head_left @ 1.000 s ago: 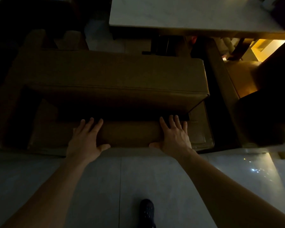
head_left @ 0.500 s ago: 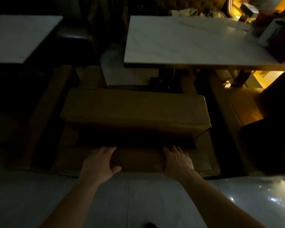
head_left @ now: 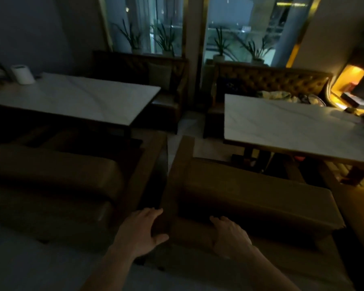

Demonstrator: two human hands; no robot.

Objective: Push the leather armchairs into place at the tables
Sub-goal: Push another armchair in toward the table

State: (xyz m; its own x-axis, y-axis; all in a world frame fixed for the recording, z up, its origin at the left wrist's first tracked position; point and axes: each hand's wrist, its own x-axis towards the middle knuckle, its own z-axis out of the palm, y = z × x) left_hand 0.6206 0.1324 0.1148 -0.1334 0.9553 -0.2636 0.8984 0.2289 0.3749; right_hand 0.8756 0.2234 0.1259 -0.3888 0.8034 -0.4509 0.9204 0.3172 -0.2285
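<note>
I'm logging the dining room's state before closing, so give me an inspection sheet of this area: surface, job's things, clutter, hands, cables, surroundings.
Surface: pale tiled floor, dim light; two white marble-look tables, left table and right table.
Job's things: right armchair faces the right table, seen from behind; left armchair stands beside it at the left table, a narrow gap between them.
Clutter: white container on the left table; small items at the right table's far end, too dim to name.
Hands: left hand flat on the right armchair's back corner; right hand flat on its back rail.
Cables: nothing seen.
Surroundings: tufted bench, potted plants at the windows, yellow lit niche.
</note>
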